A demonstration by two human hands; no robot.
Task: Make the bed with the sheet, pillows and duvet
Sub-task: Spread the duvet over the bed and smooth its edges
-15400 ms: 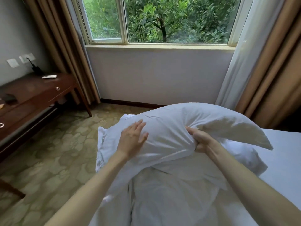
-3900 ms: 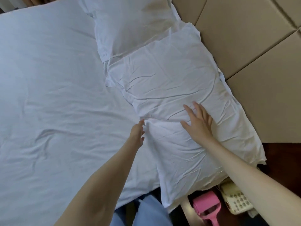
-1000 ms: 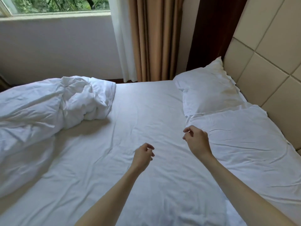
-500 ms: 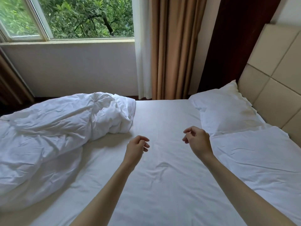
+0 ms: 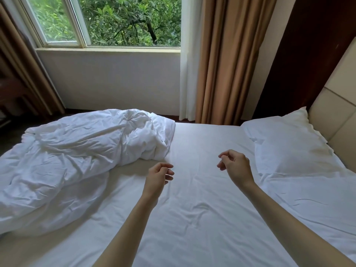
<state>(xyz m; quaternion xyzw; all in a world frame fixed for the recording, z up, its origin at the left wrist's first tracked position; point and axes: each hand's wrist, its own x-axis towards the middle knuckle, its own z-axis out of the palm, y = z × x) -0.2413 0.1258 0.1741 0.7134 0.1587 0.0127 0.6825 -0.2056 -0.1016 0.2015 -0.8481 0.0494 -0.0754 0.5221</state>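
A white sheet [image 5: 202, 189] covers the mattress, lightly wrinkled in the middle. The white duvet [image 5: 77, 157] lies crumpled in a heap on the left half of the bed. Two white pillows lie flat at the head on the right: the far pillow [image 5: 287, 145] by the headboard corner and the near pillow [image 5: 312, 201] overlapping it. My left hand [image 5: 158, 176] hovers over the sheet just right of the duvet's edge, fingers loosely curled, holding nothing. My right hand [image 5: 235, 166] hovers left of the far pillow, also loosely curled and empty.
A beige padded headboard [image 5: 339, 105] stands at the right. Beyond the bed are a low wall under a window [image 5: 107, 22], a white sheer and tan curtains [image 5: 227, 60]. Dark wooden furniture [image 5: 9, 89] sits at the far left.
My view has lifted from the pillows toward the window and duvet. Both hands left the near pillow and now hang over the sheet, the left drifting toward the duvet.
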